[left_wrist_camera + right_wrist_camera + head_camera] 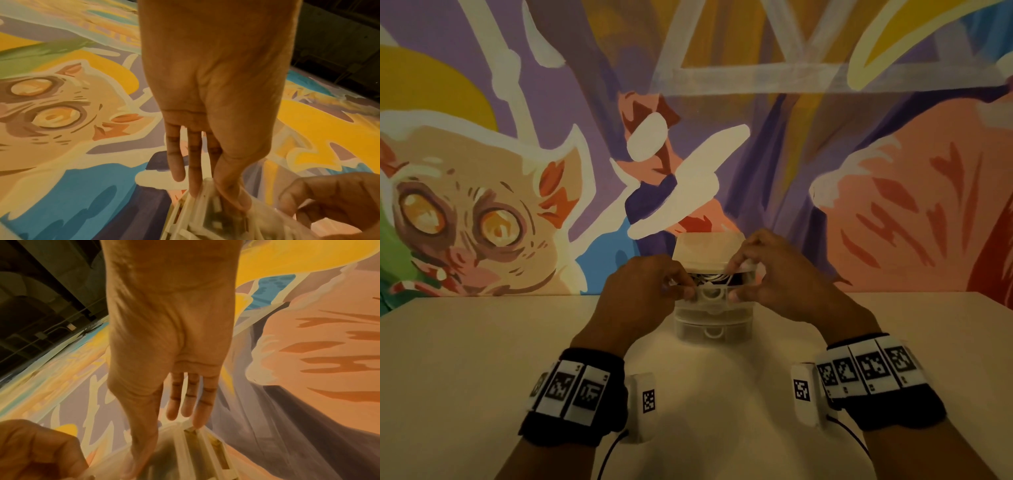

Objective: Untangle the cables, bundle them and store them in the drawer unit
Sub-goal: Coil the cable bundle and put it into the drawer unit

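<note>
A small white translucent drawer unit [711,330] stands on the table against the mural wall. Its top drawer [710,295] is pulled out a little, and white and black cables [717,276] lie coiled inside. My left hand [676,287] pinches the drawer front's left end between thumb and index finger. In the left wrist view the other fingers [193,178] lie straight along the drawer [197,216]. My right hand [738,281] holds the right end, thumb on the front and fingers over the top. Its fingers [198,417] touch the unit's corner [207,451].
The beige table [482,359] stretches to both sides and toward me. The painted mural wall [517,171] rises right behind the unit. Two lower drawers [711,337] of the unit are shut.
</note>
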A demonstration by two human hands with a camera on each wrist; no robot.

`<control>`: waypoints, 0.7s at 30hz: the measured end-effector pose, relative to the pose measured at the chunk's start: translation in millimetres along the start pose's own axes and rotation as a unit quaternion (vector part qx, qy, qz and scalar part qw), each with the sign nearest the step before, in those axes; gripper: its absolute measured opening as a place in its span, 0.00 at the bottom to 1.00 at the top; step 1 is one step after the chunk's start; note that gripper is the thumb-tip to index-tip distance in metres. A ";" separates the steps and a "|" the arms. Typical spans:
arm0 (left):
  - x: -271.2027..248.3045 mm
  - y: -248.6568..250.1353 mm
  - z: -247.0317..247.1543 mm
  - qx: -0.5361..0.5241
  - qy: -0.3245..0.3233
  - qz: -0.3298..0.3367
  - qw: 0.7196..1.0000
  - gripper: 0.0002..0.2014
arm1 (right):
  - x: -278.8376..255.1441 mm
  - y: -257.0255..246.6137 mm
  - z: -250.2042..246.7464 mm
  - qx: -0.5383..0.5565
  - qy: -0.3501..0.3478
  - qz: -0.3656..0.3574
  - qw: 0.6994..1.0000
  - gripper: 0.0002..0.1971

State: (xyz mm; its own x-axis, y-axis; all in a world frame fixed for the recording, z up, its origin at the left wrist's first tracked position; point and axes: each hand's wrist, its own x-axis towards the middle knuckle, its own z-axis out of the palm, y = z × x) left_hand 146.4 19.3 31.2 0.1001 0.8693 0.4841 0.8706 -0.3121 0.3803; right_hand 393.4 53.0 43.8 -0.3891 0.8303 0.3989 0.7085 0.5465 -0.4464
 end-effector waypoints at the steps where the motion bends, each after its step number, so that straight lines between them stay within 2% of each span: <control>1: 0.0 -0.2 0.9 -0.003 0.002 -0.002 1.000 0.05 | 0.1 1.4 0.3 -0.015 -0.012 0.004 1.000 0.17; 4: 0.5 -0.6 0.9 -0.004 0.011 0.006 1.000 0.10 | 1.0 3.9 3.1 -0.027 -0.021 0.006 0.999 0.18; 7: 6.2 -5.6 2.8 0.026 0.019 0.020 0.999 0.26 | 1.8 5.0 1.9 0.024 -0.002 0.023 0.999 0.25; 9: 11.3 -8.1 6.6 0.025 0.003 0.005 1.000 0.31 | 2.7 8.2 3.0 0.062 0.000 0.045 0.997 0.31; 11: 16.9 -7.4 12.3 0.013 0.028 0.000 1.000 0.27 | 4.6 12.8 9.2 0.076 0.055 0.056 0.994 0.32; 14: 28.8 -5.3 16.9 0.001 0.091 0.018 0.996 0.16 | 7.6 16.0 21.7 0.077 0.139 0.067 0.985 0.26; 17: 37.0 -5.8 14.9 0.033 0.074 0.015 0.997 0.15 | 11.6 17.7 22.2 0.081 0.143 0.072 0.984 0.25; 21: 27.1 -5.1 22.3 0.000 0.092 -0.007 0.996 0.14 | 3.9 13.3 29.1 0.091 0.157 0.074 0.981 0.24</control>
State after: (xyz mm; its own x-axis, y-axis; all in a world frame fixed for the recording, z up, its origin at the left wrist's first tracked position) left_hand 155.4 53.0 24.8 -0.0027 0.7884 0.6152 0.8709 -0.3006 0.3889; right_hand 384.2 66.6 16.1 -0.0692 0.8436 0.5325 0.6165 0.4558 -0.6420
